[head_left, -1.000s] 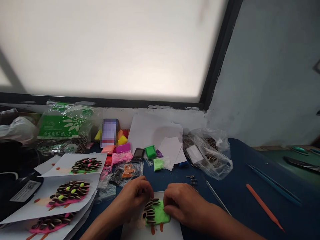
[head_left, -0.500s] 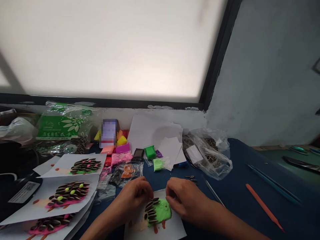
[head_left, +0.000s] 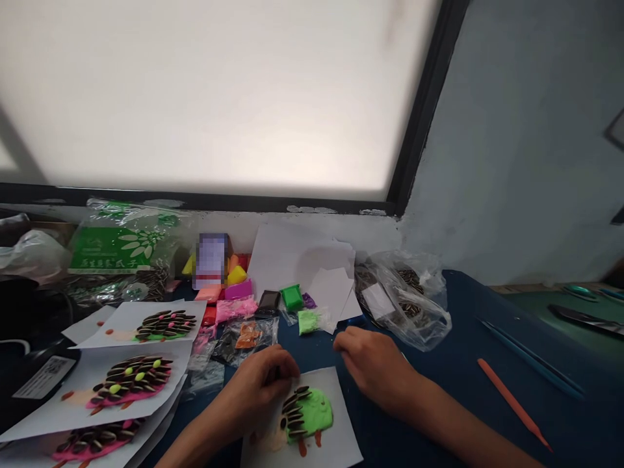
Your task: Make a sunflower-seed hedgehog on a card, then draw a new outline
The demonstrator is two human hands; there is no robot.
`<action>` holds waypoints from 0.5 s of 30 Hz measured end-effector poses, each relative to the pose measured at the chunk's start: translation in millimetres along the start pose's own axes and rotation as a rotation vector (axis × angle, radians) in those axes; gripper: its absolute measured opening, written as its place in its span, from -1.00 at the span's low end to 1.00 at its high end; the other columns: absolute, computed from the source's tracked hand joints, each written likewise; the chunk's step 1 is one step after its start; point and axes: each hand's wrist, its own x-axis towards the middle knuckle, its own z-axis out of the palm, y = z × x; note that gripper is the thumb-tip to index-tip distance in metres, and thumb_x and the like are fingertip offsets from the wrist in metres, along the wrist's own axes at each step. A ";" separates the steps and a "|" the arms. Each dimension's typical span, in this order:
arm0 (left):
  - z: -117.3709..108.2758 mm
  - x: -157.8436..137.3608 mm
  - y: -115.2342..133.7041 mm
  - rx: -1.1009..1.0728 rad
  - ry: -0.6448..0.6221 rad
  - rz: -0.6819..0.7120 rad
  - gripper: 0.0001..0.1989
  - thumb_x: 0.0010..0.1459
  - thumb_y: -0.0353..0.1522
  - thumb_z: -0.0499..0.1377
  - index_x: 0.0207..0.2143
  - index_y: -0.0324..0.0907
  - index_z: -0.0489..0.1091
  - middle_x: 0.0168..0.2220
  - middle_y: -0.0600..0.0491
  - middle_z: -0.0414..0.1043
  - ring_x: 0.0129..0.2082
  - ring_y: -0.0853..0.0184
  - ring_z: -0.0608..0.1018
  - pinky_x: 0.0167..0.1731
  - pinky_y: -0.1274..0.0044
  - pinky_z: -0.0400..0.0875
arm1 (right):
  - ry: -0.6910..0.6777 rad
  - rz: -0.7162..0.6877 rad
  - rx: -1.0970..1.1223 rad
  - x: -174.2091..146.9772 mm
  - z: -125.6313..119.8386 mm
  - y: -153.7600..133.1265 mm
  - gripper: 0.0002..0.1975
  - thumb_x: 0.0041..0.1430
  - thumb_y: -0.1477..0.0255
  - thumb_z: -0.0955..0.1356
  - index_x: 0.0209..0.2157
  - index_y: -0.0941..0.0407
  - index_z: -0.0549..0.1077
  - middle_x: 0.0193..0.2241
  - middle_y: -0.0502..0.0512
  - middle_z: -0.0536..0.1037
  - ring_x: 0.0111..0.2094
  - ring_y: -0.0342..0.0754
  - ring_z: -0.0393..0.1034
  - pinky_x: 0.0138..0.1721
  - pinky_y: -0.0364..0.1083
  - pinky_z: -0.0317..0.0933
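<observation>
A white sheet (head_left: pixel 347 432) lies before me with a clay hedgehog on it. The hedgehog's green clay body (head_left: pixel 318 415) carries rows of striped sunflower seeds (head_left: pixel 294 416) on its left side; below are brown feet and at left a pale face with a black eye. My left hand (head_left: pixel 273 380) is closed at the sheet's upper left edge, fingers curled; what they hold, if anything, is hidden. To the upper right, off the sheet, my right hand (head_left: pixel 373 364) is bent down over the blue table, fingers together and their tips hidden. It covers the spot where loose seeds lay.
Finished-looking hedgehog cards (head_left: pixel 141 406) are stacked at left. Behind stand clay packets (head_left: pixel 292 297), white paper (head_left: pixel 302 250), a seed bag (head_left: pixel 117 244) and a clear bag of seeds (head_left: pixel 412 302). An orange clay tool (head_left: pixel 514 404) and blue tweezers (head_left: pixel 531 357) lie at right.
My right hand has moved up and right from the green body, off the sheet, to where loose seeds lay. My left hand has stayed at the sheet's edge.
</observation>
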 end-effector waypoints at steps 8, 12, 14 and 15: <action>-1.6 -0.7 1.6 0.031 -0.014 0.000 -0.78 -0.05 -0.44 0.04 -0.39 -0.15 0.47 -0.38 0.10 0.43 -0.40 0.35 0.42 -0.38 0.57 0.28 | -0.115 0.217 -0.250 8.5 -16.8 26.8 -0.81 0.20 0.64 0.26 -0.32 0.20 0.51 -0.24 0.24 0.52 -0.27 0.05 0.44 -0.43 -0.12 0.02; -2.4 -0.7 3.2 0.037 -0.025 -0.005 -0.80 -0.01 -0.41 0.04 -0.39 -0.14 0.46 -0.38 0.10 0.43 -0.40 0.35 0.41 -0.39 0.57 0.27 | -0.165 0.216 -0.239 8.0 -18.6 27.3 -0.83 0.16 0.66 0.28 -0.33 0.20 0.50 -0.28 0.21 0.54 -0.29 0.03 0.44 -0.44 -0.14 0.01; -1.7 -0.4 2.2 0.036 -0.018 -0.005 -0.80 -0.02 -0.42 0.04 -0.40 -0.14 0.47 -0.39 0.10 0.42 -0.40 0.35 0.41 -0.39 0.57 0.27 | -0.169 0.216 -0.243 8.8 -16.6 25.6 -0.80 0.15 0.69 0.26 -0.34 0.20 0.49 -0.30 0.22 0.54 -0.33 0.02 0.43 -0.47 -0.13 -0.02; -1.1 -0.1 1.5 0.030 -0.012 -0.004 -0.80 -0.03 -0.43 0.04 -0.41 -0.14 0.47 -0.40 0.10 0.41 -0.40 0.35 0.42 -0.40 0.57 0.27 | -0.168 0.215 -0.245 9.2 -15.2 24.9 -0.80 0.15 0.69 0.25 -0.34 0.21 0.48 -0.31 0.23 0.54 -0.34 0.02 0.43 -0.48 -0.13 -0.04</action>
